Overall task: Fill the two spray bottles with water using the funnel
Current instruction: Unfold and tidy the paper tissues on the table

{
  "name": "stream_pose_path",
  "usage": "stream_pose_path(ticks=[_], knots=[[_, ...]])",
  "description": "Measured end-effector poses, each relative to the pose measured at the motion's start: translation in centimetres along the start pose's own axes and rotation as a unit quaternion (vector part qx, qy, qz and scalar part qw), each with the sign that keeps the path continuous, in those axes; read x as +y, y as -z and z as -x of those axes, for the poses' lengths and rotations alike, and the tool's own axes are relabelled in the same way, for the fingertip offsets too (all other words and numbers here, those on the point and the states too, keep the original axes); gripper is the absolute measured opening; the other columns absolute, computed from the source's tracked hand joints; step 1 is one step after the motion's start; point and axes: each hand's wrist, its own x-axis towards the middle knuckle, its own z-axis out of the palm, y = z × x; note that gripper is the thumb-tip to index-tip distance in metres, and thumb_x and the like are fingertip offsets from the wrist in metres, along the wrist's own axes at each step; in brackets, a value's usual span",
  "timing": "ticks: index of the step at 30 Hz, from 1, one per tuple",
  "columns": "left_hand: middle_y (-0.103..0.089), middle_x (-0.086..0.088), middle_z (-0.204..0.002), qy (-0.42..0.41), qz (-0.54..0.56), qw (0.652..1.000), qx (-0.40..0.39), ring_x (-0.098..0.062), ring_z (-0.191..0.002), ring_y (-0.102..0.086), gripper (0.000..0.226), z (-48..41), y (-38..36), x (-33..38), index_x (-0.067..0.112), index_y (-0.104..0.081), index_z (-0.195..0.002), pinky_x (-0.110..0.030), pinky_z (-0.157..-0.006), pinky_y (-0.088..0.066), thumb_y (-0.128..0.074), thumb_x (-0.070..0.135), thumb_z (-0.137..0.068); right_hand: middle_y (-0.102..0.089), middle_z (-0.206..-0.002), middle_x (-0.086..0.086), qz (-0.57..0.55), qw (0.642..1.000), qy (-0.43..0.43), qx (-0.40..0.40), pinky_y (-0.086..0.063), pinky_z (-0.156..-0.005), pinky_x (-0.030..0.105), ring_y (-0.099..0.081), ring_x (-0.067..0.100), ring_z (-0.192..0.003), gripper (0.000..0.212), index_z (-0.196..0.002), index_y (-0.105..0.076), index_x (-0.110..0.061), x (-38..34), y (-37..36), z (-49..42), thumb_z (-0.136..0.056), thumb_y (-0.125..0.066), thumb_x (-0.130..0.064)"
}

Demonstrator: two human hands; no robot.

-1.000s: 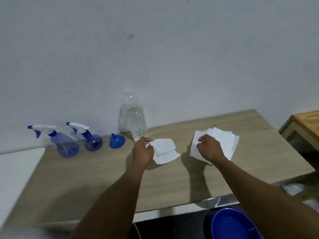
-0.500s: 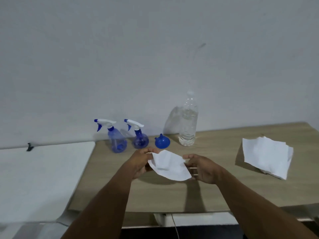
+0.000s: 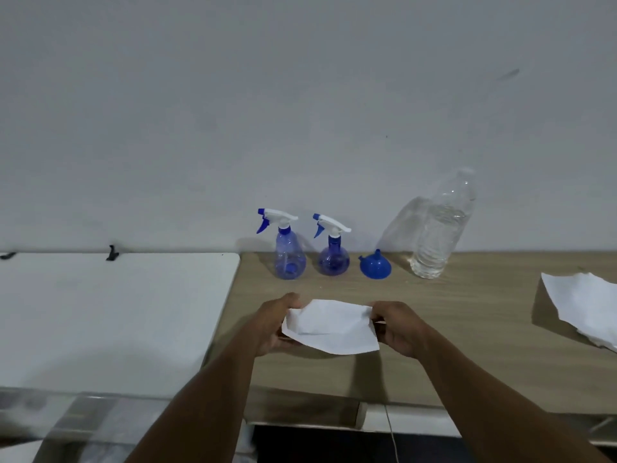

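Two blue spray bottles with white trigger heads stand side by side against the wall, the left one (image 3: 289, 259) taller, the right one (image 3: 333, 260) rounder. A blue funnel (image 3: 375, 266) lies mouth-down just right of them. A clear water bottle (image 3: 437, 235) stands further right. In front of the bottles, above the wooden table (image 3: 467, 329), I hold a white paper sheet (image 3: 330, 327) between both hands. My left hand (image 3: 272, 324) pinches its left edge, my right hand (image 3: 399, 329) pinches its right edge.
A pile of white paper sheets (image 3: 587, 305) lies at the table's right end. A white table (image 3: 110, 315) adjoins on the left, with black clips at its back edge. The wall rises right behind the bottles.
My right hand left the paper pile and took the right edge of the sheet that my left hand held. The view swung left, so the bottles now sit in the middle.
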Motion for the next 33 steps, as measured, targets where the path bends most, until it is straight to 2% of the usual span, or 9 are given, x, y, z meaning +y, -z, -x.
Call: stream_pose_path(ticks=[4,8,12,15,17,19,23,28,33], knots=[[-0.072,-0.022,-0.107,0.002,-0.03,0.999,-0.023,-0.035,-0.095,-0.072,0.039,-0.8,1.3,-1.8,-0.004,-0.065,-0.111,-0.045,-0.077,-0.059,-0.082,0.01,-0.078,-0.066,-0.088,0.018,0.012,1.0,-0.009,0.026,-0.055,-0.073,0.039,-0.064,0.031,-0.082,0.02,-0.088,-0.067,0.001,0.6,-0.6,-0.6,-0.092,-0.047,-0.004],[-0.074,-0.018,-0.102,0.006,-0.041,0.999,-0.019,-0.033,-0.094,-0.072,0.032,-1.5,2.0,-2.6,0.001,-0.067,-0.11,-0.042,-0.076,-0.061,-0.078,0.001,-0.08,-0.066,-0.099,0.02,0.009,0.999,-0.046,-0.005,-0.055,-0.067,0.036,-0.063,0.032,-0.087,0.023,-0.1,-0.063,-0.001,1.3,-0.6,-1.2,-0.092,-0.051,-0.02],[-0.073,-0.017,-0.104,0.012,-0.061,0.998,-0.023,-0.035,-0.096,-0.071,0.033,-2.4,2.7,-3.0,0.004,-0.067,-0.109,-0.051,-0.082,-0.059,-0.076,-0.005,-0.079,-0.062,-0.104,0.023,0.099,0.992,-0.063,-0.039,-0.052,-0.057,0.031,-0.059,0.028,-0.074,0.018,-0.107,-0.06,0.004,2.6,-1.1,-2.1,-0.093,-0.063,-0.007],[-0.073,-0.02,-0.102,0.007,-0.085,0.996,-0.009,-0.037,-0.094,-0.071,0.028,-3.0,3.9,-3.4,0.003,-0.07,-0.104,-0.053,-0.079,-0.06,-0.072,-0.008,-0.079,-0.066,-0.111,0.035,0.155,0.984,-0.066,-0.052,-0.057,-0.074,0.042,-0.066,0.041,-0.084,0.027,-0.113,-0.064,0.008,3.8,-1.3,-3.2,-0.086,-0.064,0.005],[-0.074,-0.02,-0.098,-0.003,-0.113,0.994,0.002,-0.033,-0.088,-0.073,0.022,-3.2,4.8,-3.5,0.002,-0.071,-0.099,-0.045,-0.075,-0.061,-0.071,-0.006,-0.079,-0.068,-0.11,0.035,0.198,0.976,-0.062,-0.061,-0.057,-0.088,0.054,-0.069,0.048,-0.096,0.021,-0.103,-0.072,0.003,3.9,-1.6,-3.7,-0.084,-0.064,0.007],[-0.073,-0.017,-0.087,-0.011,-0.135,0.99,0.03,-0.025,-0.075,-0.072,0.012,-3.3,5.5,-3.2,0.002,-0.072,-0.09,-0.034,-0.064,-0.06,-0.071,-0.005,-0.081,-0.071,-0.104,0.03,0.29,0.954,-0.041,-0.059,-0.058,-0.087,0.055,-0.07,0.042,-0.093,0.013,-0.091,-0.075,-0.003,3.1,-2.6,-3.8,-0.086,-0.064,0.003],[-0.066,-0.009,-0.066,-0.091,-0.164,0.978,0.092,-0.017,-0.056,-0.059,0.015,-3.7,6.7,-1.6,0.006,-0.07,-0.076,-0.024,-0.053,-0.05,-0.07,-0.009,-0.078,-0.069,-0.094,0.018,0.393,0.918,0.05,-0.027,-0.062,-0.077,0.05,-0.069,0.032,-0.083,0.01,-0.084,-0.07,-0.01,0.4,-5.0,-5.1,-0.087,-0.065,-0.003],[-0.069,0.001,-0.076,-0.235,-0.226,0.928,0.182,-0.012,-0.068,-0.063,0.026,-4.6,8.0,1.7,0.015,-0.07,-0.09,-0.01,-0.057,-0.045,-0.074,-0.002,-0.07,-0.07,-0.087,0.003,0.401,0.868,0.285,0.068,-0.055,-0.073,0.034,-0.064,0.017,-0.077,0.015,-0.082,-0.07,-0.018,-3.1,-8.2,-6.3,-0.085,-0.07,-0.003],[-0.073,0.006,-0.093,-0.336,-0.363,0.839,0.227,-0.014,-0.082,-0.066,0.021,-5.5,8.8,1.9,0.022,-0.073,-0.097,-0.025,-0.077,-0.052,-0.074,0.011,-0.079,-0.065,-0.114,-0.002,0.475,0.755,0.442,0.09,-0.046,-0.09,0.024,-0.057,0.011,-0.103,0.023,-0.103,-0.071,-0.016,-1.6,-9.4,-7.0,-0.083,-0.074,-0.006]])
